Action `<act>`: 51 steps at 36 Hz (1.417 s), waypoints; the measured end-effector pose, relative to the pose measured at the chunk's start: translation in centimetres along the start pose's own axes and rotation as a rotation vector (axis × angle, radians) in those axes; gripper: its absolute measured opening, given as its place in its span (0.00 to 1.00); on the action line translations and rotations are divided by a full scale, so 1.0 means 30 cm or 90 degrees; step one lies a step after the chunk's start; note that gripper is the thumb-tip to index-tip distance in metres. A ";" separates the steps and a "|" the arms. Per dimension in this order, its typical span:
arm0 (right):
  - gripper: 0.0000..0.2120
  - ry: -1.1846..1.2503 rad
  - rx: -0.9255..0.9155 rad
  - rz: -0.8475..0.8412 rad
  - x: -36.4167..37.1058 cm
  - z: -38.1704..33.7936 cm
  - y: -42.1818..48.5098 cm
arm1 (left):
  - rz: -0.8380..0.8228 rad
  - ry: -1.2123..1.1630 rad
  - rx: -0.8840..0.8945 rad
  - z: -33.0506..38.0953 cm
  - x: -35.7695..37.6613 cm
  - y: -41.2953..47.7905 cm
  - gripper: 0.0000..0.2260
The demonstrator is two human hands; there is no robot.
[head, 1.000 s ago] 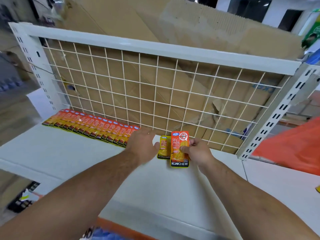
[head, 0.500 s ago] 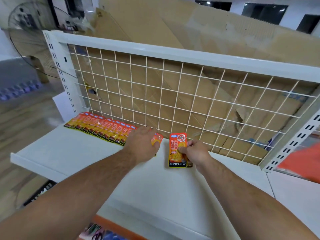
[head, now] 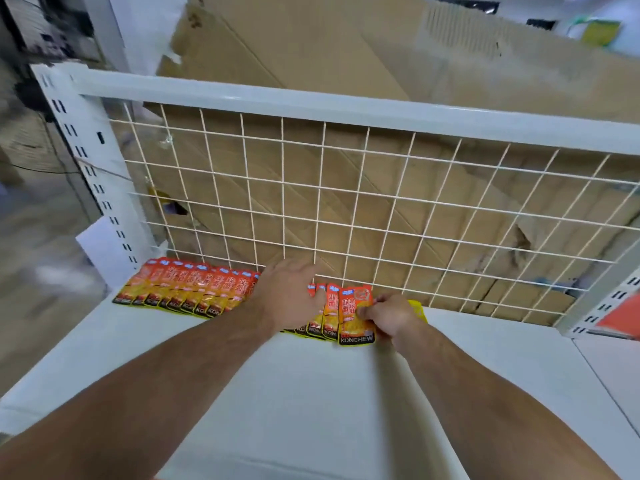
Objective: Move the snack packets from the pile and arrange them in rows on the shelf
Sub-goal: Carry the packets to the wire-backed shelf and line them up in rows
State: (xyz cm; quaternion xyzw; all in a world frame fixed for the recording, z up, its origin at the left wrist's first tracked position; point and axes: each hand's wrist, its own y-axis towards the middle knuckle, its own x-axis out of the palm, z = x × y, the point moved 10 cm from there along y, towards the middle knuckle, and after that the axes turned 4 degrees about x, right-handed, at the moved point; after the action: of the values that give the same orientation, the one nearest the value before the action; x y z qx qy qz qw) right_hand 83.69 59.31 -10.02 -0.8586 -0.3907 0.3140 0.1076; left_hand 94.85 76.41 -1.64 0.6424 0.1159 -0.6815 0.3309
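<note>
Fingers of the right hand [head: 391, 317] pinched the end packet [head: 355, 318] while the left hand [head: 291, 292], fingers flat, pressed the row [head: 194, 289], which could skew if either slipped.

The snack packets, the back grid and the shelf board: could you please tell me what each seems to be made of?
The snack packets: probably glossy plastic film, thin, flat and brightly printed. The back grid: thin wire, coated white. The shelf board: likely painted sheet metal, smooth, matt white.

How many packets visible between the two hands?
4 packets, overlapping: three beside the left hand, the end packet pinched by the right hand. More may hide under either hand.
</note>
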 end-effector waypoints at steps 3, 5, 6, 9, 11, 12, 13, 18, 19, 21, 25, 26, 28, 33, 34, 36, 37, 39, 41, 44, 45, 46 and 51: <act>0.11 -0.065 0.012 0.023 0.017 0.019 0.049 | -0.020 -0.002 0.010 -0.017 0.004 0.004 0.28; 0.13 -0.120 0.014 0.044 0.020 0.020 0.054 | -0.032 0.002 0.023 -0.015 0.006 0.003 0.27; 0.15 -0.145 0.013 0.058 0.017 0.011 0.039 | -0.037 0.005 0.029 -0.013 0.009 0.002 0.27; 0.15 -0.199 0.007 0.094 0.006 -0.020 -0.004 | -0.056 -0.012 0.034 -0.016 0.025 0.001 0.27; 0.15 -0.226 0.005 0.107 0.002 -0.043 -0.027 | -0.058 -0.020 0.033 -0.017 0.030 0.002 0.26; 0.14 -0.244 0.001 0.115 0.000 -0.053 -0.029 | -0.058 -0.019 0.033 -0.016 0.028 0.001 0.26; 0.14 -0.263 -0.001 0.122 -0.002 -0.061 -0.030 | -0.058 -0.018 0.033 -0.015 0.027 0.001 0.26; 0.15 -0.337 -0.012 0.140 0.007 -0.089 -0.028 | -0.070 -0.026 0.025 -0.022 0.020 0.001 0.25; 0.15 -0.349 -0.015 0.140 0.012 -0.091 -0.030 | -0.071 -0.026 0.023 -0.023 0.018 0.003 0.25; 0.16 -0.372 -0.019 0.147 0.012 -0.092 -0.038 | -0.073 -0.029 0.017 -0.023 0.017 0.005 0.25; 0.18 -0.391 -0.021 0.161 0.000 -0.084 -0.039 | -0.080 -0.039 0.014 -0.009 0.020 -0.001 0.24; 0.18 -0.395 -0.029 0.162 0.000 -0.087 -0.038 | -0.078 -0.040 0.017 -0.003 0.017 -0.001 0.24; 0.17 -0.406 -0.049 0.161 0.003 -0.095 -0.039 | -0.082 -0.042 0.025 0.013 0.016 -0.002 0.24; 0.15 -0.443 -0.153 0.169 0.004 -0.141 -0.091 | -0.074 -0.030 0.062 0.062 0.017 0.007 0.22; 0.15 -0.453 -0.186 0.172 0.001 -0.155 -0.111 | -0.073 -0.032 0.069 0.075 0.019 0.012 0.23; 0.16 -0.495 -0.246 0.181 -0.011 -0.173 -0.150 | -0.071 -0.036 0.080 0.108 0.025 0.022 0.23; 0.18 -0.527 -0.266 0.185 -0.020 -0.174 -0.167 | -0.072 -0.038 0.087 0.130 0.030 0.024 0.23; 0.24 -0.600 -0.270 0.186 -0.046 -0.155 -0.192 | -0.080 -0.037 0.105 0.181 0.048 0.029 0.24; 0.28 -0.635 -0.229 0.181 -0.094 -0.113 -0.207 | -0.092 -0.033 0.120 0.236 0.065 0.035 0.25; 0.30 -0.612 -0.197 0.211 -0.193 -0.058 -0.243 | -0.121 -0.036 0.138 0.328 0.090 0.043 0.26; 0.30 -0.606 -0.186 0.219 -0.227 -0.037 -0.258 | -0.128 -0.039 0.148 0.365 0.096 0.043 0.25; 0.30 -0.606 -0.174 0.221 -0.261 -0.014 -0.271 | -0.131 -0.040 0.158 0.402 0.100 0.043 0.25; 0.35 -0.621 -0.111 0.231 -0.462 0.101 -0.344 | -0.138 -0.024 0.210 0.624 0.103 0.044 0.26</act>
State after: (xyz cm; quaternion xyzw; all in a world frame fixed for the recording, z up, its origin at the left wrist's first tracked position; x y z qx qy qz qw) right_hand 68.70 55.83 -1.64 -0.6723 -0.2651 0.6570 -0.2148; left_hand 80.82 63.54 -1.48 0.6589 0.0649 -0.7347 0.1476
